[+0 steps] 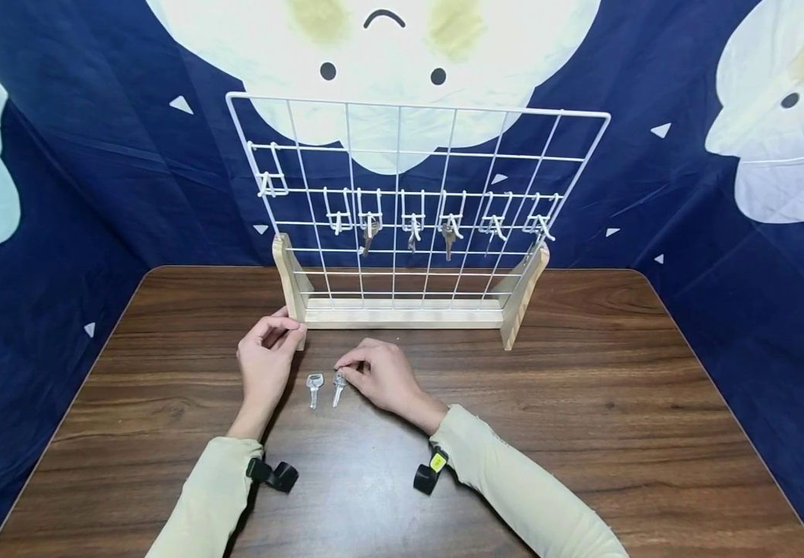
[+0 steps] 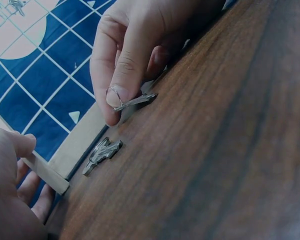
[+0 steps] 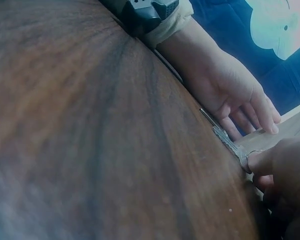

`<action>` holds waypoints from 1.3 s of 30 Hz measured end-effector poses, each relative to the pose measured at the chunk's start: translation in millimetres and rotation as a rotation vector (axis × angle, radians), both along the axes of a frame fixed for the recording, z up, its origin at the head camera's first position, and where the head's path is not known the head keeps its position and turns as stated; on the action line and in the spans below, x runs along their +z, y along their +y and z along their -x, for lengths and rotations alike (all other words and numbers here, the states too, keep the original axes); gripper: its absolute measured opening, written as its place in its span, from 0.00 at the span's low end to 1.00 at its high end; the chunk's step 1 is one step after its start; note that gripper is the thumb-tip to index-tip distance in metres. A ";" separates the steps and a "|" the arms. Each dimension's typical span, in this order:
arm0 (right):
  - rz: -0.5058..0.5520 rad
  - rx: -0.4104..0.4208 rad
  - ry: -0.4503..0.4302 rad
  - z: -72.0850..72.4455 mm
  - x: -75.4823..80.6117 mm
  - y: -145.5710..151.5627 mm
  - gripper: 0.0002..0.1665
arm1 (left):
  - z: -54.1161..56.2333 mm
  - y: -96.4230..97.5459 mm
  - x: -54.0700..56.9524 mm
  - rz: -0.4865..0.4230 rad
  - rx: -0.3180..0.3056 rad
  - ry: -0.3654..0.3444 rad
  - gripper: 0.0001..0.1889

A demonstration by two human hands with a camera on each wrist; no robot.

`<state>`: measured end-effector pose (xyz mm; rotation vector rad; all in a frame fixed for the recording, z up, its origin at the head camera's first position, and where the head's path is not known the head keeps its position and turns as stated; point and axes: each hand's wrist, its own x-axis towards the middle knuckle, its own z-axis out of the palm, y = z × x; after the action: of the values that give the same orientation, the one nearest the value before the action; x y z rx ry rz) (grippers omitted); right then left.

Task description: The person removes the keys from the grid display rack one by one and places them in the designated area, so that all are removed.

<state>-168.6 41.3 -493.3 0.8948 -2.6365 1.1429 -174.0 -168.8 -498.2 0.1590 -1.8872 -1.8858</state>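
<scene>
In the head view my right hand (image 1: 384, 376) pinches the small ring of a silver key (image 1: 338, 390) between thumb and fingertips. The key's blade points toward me, low over the table. Just left of it lies a second silver key (image 1: 314, 390), flat on the wood. My left hand (image 1: 267, 360) holds the front end of the stand's left wooden foot (image 1: 290, 275), thumb on one side and fingers on the other. In the left wrist view the ring (image 2: 115, 96) of the held key loops over the right thumb tip, and the other key (image 2: 102, 155) rests near the stand.
A white wire grid (image 1: 398, 108) stands upright in the wooden base (image 1: 402, 318). Several white hooks (image 1: 494, 221) hang in a row on it, and keys (image 1: 449, 240) dangle from some. One hook (image 1: 271, 180) sits higher at the left. Dark blue patterned cloth (image 1: 653, 194) surrounds the table.
</scene>
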 end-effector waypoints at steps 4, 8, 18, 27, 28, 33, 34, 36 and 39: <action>-0.026 0.007 0.019 -0.6 -1.1 0.6 0.05 | 0.4 -0.2 -0.5 0.001 -0.001 -0.003 0.06; -0.040 0.009 0.018 -0.1 -2.3 0.6 0.07 | 0.6 -0.3 -0.7 -0.003 -0.001 -0.006 0.06; -0.040 -0.036 0.035 -0.8 -1.4 -3.7 0.06 | 1.4 -0.5 -2.1 -0.007 0.000 -0.003 0.07; 0.012 -0.074 0.003 0.4 -3.2 -3.7 0.04 | 1.9 -0.4 -2.0 -0.014 -0.001 0.001 0.06; 0.019 -0.075 -0.005 0.6 -3.3 -3.6 0.03 | 1.8 -0.3 -1.9 -0.016 -0.001 0.001 0.06; 0.038 -0.077 -0.055 1.1 -2.8 -2.8 0.02 | 1.5 -0.1 -1.5 -0.018 -0.004 0.001 0.06; 0.039 -0.077 -0.064 1.0 -2.4 -2.6 0.02 | 1.4 -0.1 -1.4 -0.018 -0.005 0.001 0.06; 0.043 -0.078 -0.083 0.7 -1.8 -2.2 0.02 | 1.3 -0.2 -1.3 -0.017 -0.005 0.000 0.07; 0.070 -0.072 -0.101 0.8 -2.0 -1.7 0.02 | 0.7 -0.3 -0.9 -0.015 -0.001 -0.003 0.07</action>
<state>-169.4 39.6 -495.2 0.7423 -2.6640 1.2863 -174.7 -169.0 -499.1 0.1651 -1.8761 -1.9015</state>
